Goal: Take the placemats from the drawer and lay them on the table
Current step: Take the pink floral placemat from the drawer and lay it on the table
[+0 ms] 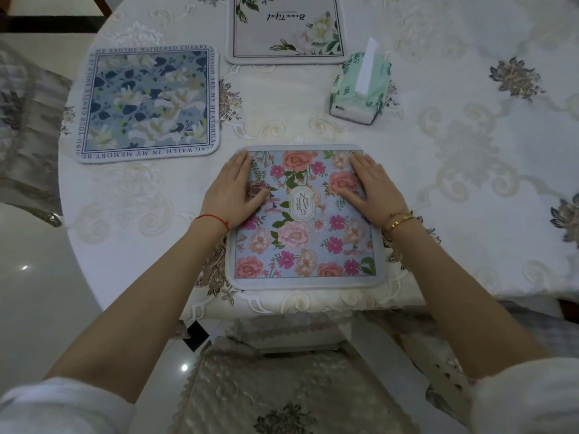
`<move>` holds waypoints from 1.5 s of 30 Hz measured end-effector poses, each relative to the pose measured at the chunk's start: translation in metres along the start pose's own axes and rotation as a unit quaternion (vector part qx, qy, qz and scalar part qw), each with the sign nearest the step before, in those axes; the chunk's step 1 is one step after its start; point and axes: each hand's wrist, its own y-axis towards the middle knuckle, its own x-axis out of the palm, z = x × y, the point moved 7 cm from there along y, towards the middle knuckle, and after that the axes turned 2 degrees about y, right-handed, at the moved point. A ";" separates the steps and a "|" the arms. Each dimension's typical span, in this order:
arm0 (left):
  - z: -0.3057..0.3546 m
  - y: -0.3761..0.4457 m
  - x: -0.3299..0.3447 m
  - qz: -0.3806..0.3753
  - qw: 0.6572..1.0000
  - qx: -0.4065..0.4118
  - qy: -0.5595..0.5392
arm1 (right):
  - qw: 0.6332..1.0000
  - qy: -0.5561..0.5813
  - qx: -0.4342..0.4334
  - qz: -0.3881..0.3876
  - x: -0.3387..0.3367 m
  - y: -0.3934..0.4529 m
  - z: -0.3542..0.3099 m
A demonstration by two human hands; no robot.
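Note:
A square placemat with pink and orange flowers (300, 239) lies flat near the front edge of the round table (470, 183). My left hand (233, 191) rests flat on its left side, palm down and fingers together. My right hand (372, 186) lies flat on its right side in the same way. A blue floral placemat with lettering round its border (147, 103) lies to the far left. A grey placemat with white flowers (286, 26) lies at the far middle, cut off by the top edge. No drawer is in view.
A green tissue pack (360, 86) with a white tissue sticking up stands right of the grey placemat. An embroidered white cloth covers the table. A chair with a lace cover (282, 386) sits under the front edge, and another covered chair (28, 126) stands at the left.

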 end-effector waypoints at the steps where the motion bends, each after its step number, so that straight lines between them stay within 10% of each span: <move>1: 0.001 -0.005 0.000 -0.002 1.000 -0.008 -0.001 | 1.000 0.002 0.012 0.009 -0.001 -0.004 0.000; 29: 0.065 -0.131 0.017 -0.004 0.996 -0.019 -0.087 | 0.999 0.023 -0.045 -0.004 0.052 -0.131 -0.079; 45: 0.051 -0.190 -0.012 0.029 0.993 -0.046 -0.108 | 0.989 0.096 0.082 0.070 0.002 -0.204 -0.039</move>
